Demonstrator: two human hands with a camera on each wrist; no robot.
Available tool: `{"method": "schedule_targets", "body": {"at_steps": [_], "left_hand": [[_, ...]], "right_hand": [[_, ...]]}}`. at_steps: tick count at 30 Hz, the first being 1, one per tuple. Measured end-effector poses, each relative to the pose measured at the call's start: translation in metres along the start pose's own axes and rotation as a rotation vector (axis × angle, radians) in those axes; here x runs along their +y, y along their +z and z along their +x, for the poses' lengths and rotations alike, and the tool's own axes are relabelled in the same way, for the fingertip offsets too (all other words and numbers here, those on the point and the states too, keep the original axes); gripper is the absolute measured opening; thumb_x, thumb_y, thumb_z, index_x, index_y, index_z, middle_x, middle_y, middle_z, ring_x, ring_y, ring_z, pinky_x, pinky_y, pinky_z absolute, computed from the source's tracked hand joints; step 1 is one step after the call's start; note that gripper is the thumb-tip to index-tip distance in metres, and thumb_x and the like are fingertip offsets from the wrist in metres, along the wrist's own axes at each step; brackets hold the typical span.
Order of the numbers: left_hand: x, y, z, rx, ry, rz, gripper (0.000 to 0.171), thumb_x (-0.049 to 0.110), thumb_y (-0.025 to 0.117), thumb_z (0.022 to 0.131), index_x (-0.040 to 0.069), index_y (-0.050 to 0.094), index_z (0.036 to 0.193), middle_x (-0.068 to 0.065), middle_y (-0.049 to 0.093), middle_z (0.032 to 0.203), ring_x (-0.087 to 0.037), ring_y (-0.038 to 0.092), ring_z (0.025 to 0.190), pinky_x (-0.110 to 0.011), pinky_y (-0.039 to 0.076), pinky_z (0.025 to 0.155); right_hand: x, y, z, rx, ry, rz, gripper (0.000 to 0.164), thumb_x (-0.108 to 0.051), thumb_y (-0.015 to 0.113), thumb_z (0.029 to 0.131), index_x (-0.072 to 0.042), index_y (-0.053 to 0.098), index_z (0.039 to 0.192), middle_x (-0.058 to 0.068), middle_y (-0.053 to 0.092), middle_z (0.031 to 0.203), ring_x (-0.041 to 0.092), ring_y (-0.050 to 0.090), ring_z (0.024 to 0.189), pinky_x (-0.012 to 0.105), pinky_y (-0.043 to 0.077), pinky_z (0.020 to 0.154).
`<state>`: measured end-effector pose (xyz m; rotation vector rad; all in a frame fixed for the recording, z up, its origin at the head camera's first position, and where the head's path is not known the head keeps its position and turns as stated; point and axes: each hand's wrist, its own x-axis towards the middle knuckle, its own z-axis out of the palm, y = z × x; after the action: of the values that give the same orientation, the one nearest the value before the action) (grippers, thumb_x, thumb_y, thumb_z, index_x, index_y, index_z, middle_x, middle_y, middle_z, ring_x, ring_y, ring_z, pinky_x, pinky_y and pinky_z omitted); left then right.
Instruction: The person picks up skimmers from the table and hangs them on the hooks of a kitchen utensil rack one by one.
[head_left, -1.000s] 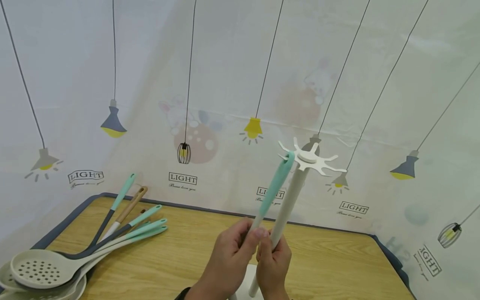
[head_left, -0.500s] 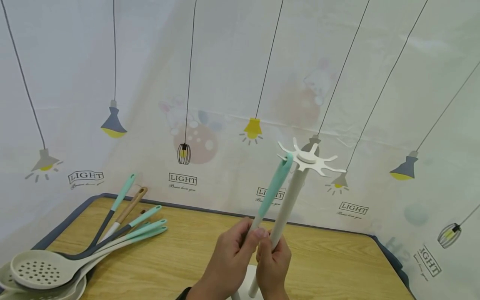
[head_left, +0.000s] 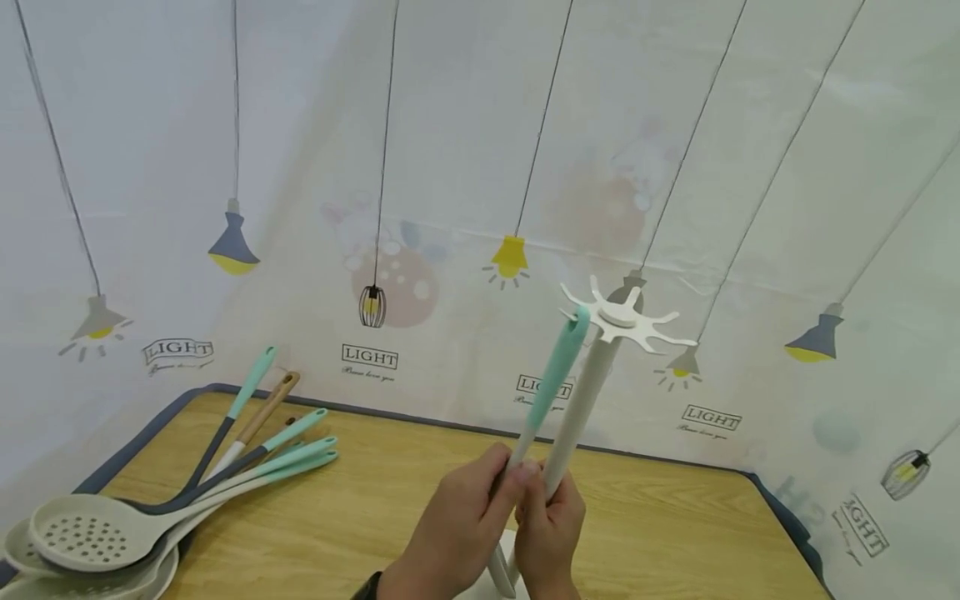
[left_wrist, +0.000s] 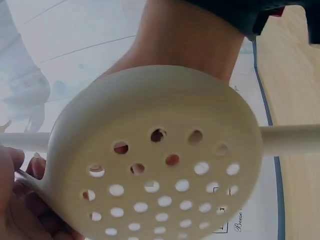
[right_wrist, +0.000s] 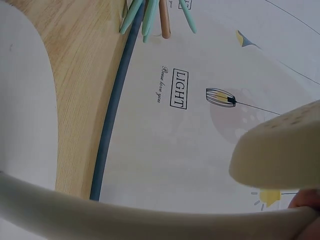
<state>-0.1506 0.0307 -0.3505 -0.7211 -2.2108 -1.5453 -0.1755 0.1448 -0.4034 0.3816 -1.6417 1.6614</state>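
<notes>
My left hand (head_left: 461, 521) pinches the pale shaft of a skimmer (head_left: 555, 367) with a mint handle. The skimmer's round, perforated head fills much of the left wrist view, bowl (left_wrist: 155, 100) close to the camera. At its top, the holed handle end meets a prong of a white utensil stand (head_left: 618, 315); the prong seems to pass through the hole. Fingers of my right hand (head_left: 551, 533) wrap round the stand's pole, just beside the left thumb. Handle and pole lean side by side. In the head view the hands hide part of both shafts.
On the left of the wooden table (head_left: 660, 517) lies a pile of utensils, with a white perforated skimmer (head_left: 82, 533) on top. Mint handles and a wooden handle (head_left: 266, 408) point toward the back. A lamp-printed white sheet (head_left: 450, 167) rises behind the table.
The view has shifted slightly. The skimmer's lower shaft has turned a little toward the pole. Both hands keep their grip in nearly the same place.
</notes>
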Motion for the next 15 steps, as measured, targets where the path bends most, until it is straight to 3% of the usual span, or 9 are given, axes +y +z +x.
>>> {"method": "schedule_targets", "body": {"at_steps": [3, 7, 12, 15], "left_hand": [[-0.0039, 0.0002, -0.0021, 0.001, 0.036, 0.090, 0.032, 0.035, 0.051, 0.107, 0.017, 0.053, 0.081, 0.012, 0.041, 0.067, 0.002, 0.038, 0.060, -0.016, 0.037, 0.052], [-0.0055, -0.0028, -0.0040, -0.042, 0.029, 0.182, 0.033, 0.038, 0.049, 0.107, 0.016, 0.052, 0.082, 0.011, 0.039, 0.068, 0.000, 0.037, 0.062, -0.016, 0.035, 0.055], [-0.0060, -0.0065, -0.0031, -0.131, 0.006, 0.194, 0.033, 0.041, 0.047, 0.107, 0.016, 0.055, 0.088, 0.008, 0.042, 0.071, -0.002, 0.039, 0.066, -0.017, 0.038, 0.057], [-0.0076, -0.0074, -0.0032, -0.151, 0.001, 0.202, 0.032, 0.041, 0.047, 0.107, 0.016, 0.055, 0.089, 0.008, 0.043, 0.071, -0.003, 0.040, 0.068, -0.017, 0.039, 0.059]], "right_hand": [[0.0005, 0.0002, -0.0004, -0.005, -0.023, 0.016, 0.018, 0.011, 0.049, 0.098, 0.009, 0.054, 0.081, 0.002, 0.036, 0.049, -0.001, 0.034, 0.040, 0.022, 0.031, 0.033], [-0.0004, 0.0004, -0.0009, -0.002, -0.035, -0.035, 0.019, 0.010, 0.050, 0.099, 0.008, 0.054, 0.081, 0.004, 0.038, 0.050, -0.002, 0.036, 0.043, 0.023, 0.034, 0.036], [-0.0024, 0.0005, 0.0000, 0.009, -0.015, -0.071, 0.019, 0.008, 0.052, 0.099, 0.007, 0.055, 0.081, -0.006, 0.043, 0.053, -0.006, 0.040, 0.046, 0.022, 0.037, 0.039], [-0.0033, 0.0009, 0.0005, 0.007, -0.022, -0.064, 0.019, 0.009, 0.051, 0.099, 0.008, 0.055, 0.081, -0.008, 0.045, 0.055, -0.005, 0.040, 0.046, 0.022, 0.036, 0.038]]}}
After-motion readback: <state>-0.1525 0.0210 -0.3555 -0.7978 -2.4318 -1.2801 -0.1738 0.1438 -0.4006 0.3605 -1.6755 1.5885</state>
